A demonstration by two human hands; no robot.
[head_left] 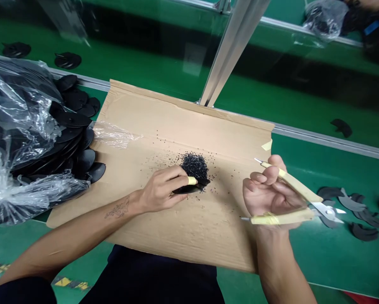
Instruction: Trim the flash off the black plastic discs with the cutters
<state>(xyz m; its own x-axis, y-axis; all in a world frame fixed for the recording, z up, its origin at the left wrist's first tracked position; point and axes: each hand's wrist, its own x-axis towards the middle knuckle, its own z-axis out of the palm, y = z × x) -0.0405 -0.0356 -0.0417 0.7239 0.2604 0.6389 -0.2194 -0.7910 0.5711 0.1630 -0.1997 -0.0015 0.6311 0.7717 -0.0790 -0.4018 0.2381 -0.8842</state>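
In the head view my left hand [166, 188] grips a thin black curved disc [188, 190], fingers closed on its edge. A yellow wrap covers a fingertip of this hand. The disc is held just at the near side of a pile of small black bits [194, 164] on a cardboard sheet [164, 232]. Over the right edge of the cardboard, my right hand [270, 192] holds a pair of nippers [303, 194] with yellow-wrapped handles. Their handles are spread and the metal jaws point right, apart.
Black discs [72, 120] spill from a clear plastic bag [21, 114] at left. Several black curved pieces [363, 211] lie at right on the green table [328, 261]. A metal post [230, 55] rises behind the cardboard. Across it are more parts and part of another person.
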